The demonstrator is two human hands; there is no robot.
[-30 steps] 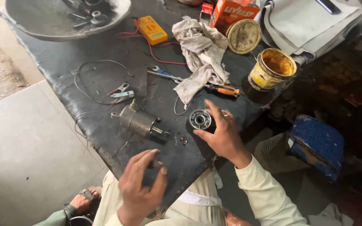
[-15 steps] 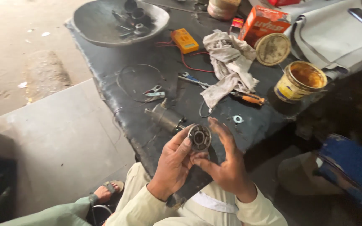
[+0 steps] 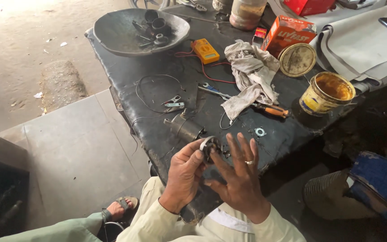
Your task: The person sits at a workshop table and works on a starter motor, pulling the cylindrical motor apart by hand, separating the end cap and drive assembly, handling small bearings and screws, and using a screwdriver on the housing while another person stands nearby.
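Since a second ago we have lifted the round grey metal bearing housing [image 3: 211,147] off the dark table [image 3: 157,89]; our left hand [image 3: 183,177] grips it, right hand [image 3: 238,177] open alongside, above the table's near edge.

Single head view, looking steeply down from above, close over hands [image 3: 216,172], black worktable [image 3: 157,130] ahead.
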